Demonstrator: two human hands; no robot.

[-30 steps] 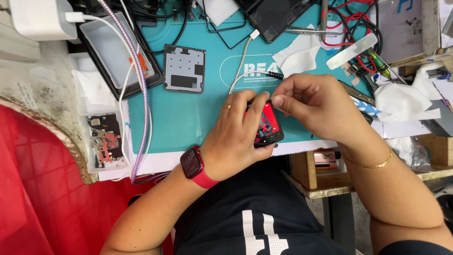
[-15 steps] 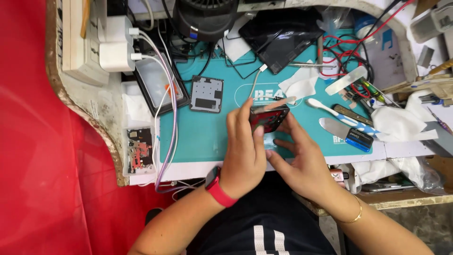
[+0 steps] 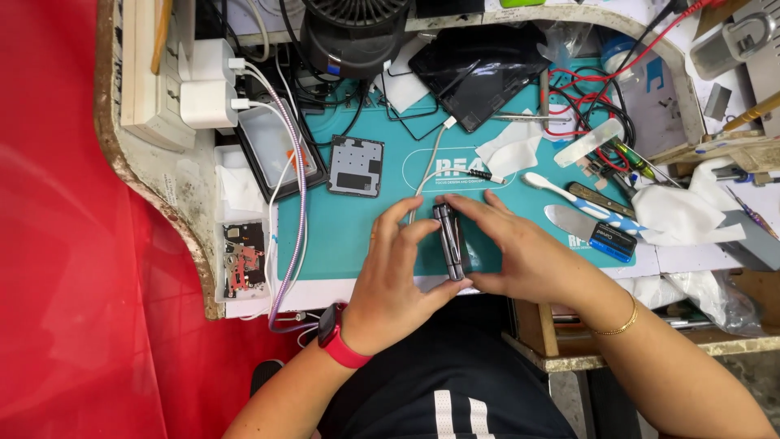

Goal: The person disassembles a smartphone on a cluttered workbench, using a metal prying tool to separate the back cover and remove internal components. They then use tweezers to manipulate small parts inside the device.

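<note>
Phone (image 3: 448,241): slim, dark, glossy slab (held edge-up) over teal rubbery mat (image 3: 357,236) on tabletop; left hand (image 3: 398,280) and right hand (image 3: 520,256) both grip its edges.

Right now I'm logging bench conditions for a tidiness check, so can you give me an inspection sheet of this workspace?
Surface: teal repair mat on a white bench, crowded at the edges.
Job's things: dark phone held on edge over the mat between both hands.
Clutter: grey back plate, toothbrush, white wipes, small blue-black box, dark tray.
Grippers: left hand and right hand press the phone's sides with their fingers.
Cables: white cable leads to the phone; striped cable hangs from the white chargers; red leads lie at the back.
Surroundings: red cloth on the left, fan at the back.
</note>
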